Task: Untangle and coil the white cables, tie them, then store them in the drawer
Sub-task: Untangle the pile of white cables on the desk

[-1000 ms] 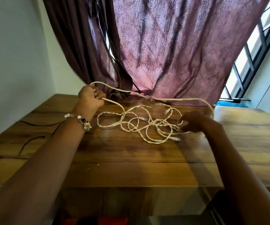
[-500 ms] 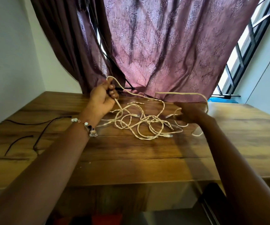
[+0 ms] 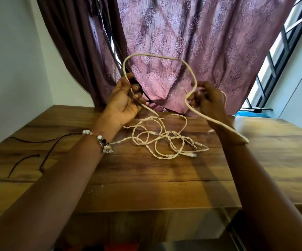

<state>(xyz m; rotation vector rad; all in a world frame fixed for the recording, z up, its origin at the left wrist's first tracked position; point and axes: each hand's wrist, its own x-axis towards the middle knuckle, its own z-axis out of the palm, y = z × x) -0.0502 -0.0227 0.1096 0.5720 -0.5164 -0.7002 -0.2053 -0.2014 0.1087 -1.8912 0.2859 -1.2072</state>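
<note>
Both hands are now lifted higher above the table than half a second ago, and the thick cable between them is arching up as a tall loop instead of lying low near the tangle.

The left hand (image 3: 123, 103) is turned palm toward the camera, its fingers curling around the thick, smooth off-white cable (image 3: 153, 55); the cable is passing across the palm and under the bent fingertips, then dropping toward the tabletop. From the top of that grip the cable is rising, bending over in front of the patterned mauve curtain (image 3: 191, 42), and descending to the right hand (image 3: 208, 101). The right hand is pinching the cable between thumb and curled fingers, with the strand kinking just at the fingertips. Below that pinch the cable is running down past the right wrist and ending up near the forearm, above the table.

Beneath and between the 2 hands, the tangle of thin, twisted off-white cables (image 3: 164, 140) is lying on the brown wooden table (image 3: 146, 187), touching neither hand; several pale plug ends are showing at its near side.

A beaded bracelet (image 3: 101, 140) is circling the left wrist. A thin black cord (image 3: 37, 154) is trailing over the table's left part, well apart from the white tangle.
</note>
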